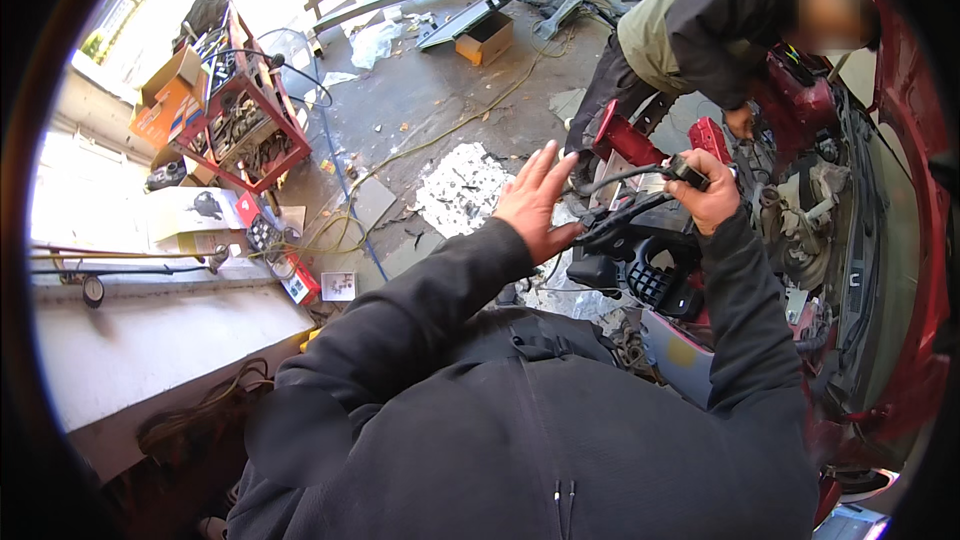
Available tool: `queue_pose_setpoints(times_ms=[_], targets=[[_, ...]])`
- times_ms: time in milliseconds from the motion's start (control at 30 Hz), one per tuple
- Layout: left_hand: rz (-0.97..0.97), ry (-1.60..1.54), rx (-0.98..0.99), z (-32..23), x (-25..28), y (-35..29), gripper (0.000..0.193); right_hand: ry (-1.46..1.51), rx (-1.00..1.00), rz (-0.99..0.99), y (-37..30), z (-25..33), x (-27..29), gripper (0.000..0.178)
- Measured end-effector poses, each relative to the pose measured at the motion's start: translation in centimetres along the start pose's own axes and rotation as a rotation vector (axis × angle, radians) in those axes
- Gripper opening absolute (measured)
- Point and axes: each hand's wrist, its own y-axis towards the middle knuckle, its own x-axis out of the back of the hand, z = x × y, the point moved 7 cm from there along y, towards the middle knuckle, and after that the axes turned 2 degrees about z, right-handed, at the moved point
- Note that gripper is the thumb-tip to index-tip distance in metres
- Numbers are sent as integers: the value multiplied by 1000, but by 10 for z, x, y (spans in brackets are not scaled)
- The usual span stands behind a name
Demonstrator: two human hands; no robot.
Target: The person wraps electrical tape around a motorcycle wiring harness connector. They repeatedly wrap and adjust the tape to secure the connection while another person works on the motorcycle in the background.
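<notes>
In my right hand (706,195) I hold a black wiring connector (686,172) between thumb and fingers. A dark cable (627,177) runs from it toward the left. My left hand (540,202) is open with fingers spread, its thumb close to a thicker black wire bundle (622,217); whether it touches the bundle I cannot tell. Below the wires sits a black plastic part with a grid (648,278). To the right lies the exposed engine bay (800,215) of a red car, under its raised red hood (905,280).
Another person (700,25) bends over the car's far side, one hand in the engine bay. A red tool cart (262,130) stands at the left. A yellow hose (440,135), an open cardboard box (486,40) and white debris (462,185) lie on the floor. A white ledge (160,325) is nearer left.
</notes>
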Motion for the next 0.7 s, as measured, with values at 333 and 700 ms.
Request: queue_pose_setpoints(times_ms=[333,700], targets=[[330,-768,250,-3,-26,-2,33,-509,71,197,7,38,1,23],[369,-753,526,25,11,-53,30,-49,-213,-99,19,13,27,7]])
